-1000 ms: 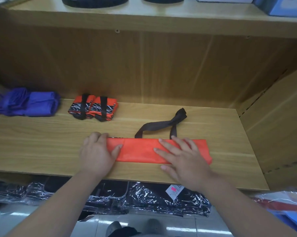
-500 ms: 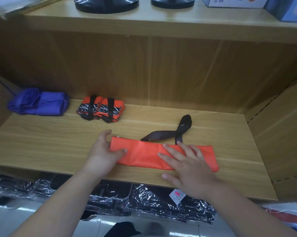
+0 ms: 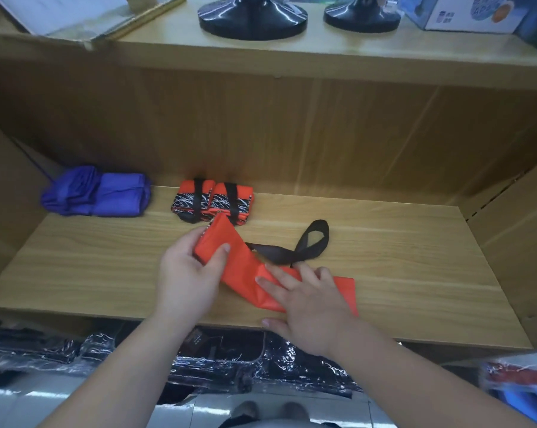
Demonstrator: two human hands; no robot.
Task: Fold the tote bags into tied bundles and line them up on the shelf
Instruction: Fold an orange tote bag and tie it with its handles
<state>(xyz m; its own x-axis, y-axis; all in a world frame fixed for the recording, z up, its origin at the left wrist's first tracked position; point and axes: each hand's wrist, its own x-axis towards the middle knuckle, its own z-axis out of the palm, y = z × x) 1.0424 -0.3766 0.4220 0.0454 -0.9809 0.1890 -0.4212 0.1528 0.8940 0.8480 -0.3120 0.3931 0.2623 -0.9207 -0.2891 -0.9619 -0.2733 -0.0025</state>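
In the wooden shelf bay, back left near the rear wall: a purple bag bundle. A little to its right, apart from it: two orange patterned bundles, side by side and touching, each wrapped by a black strap. Nearer the front edge, mid-board: the orange tote bag, folded into a long narrow strip, with its black handle straps looped out behind it on the wood.

Left hand: pinching the strip's left end, thumb on top and fingers underneath. That end raised off the board and tilted up, its tip right in front of the patterned bundles; touching them or not, cannot tell.

Right hand: fingers straight and spread, pressing the strip's middle flat to the board, thumb down by the shelf's front edge. Right end of the strip poking out past this hand, flat on the wood.

Wide stretch of wood between that right end and the side panel; another between the left hand and the purple bundle.

Above, on the upper shelf: two black round bases and a printed box. Below the board: dark goods in shiny plastic wrap.
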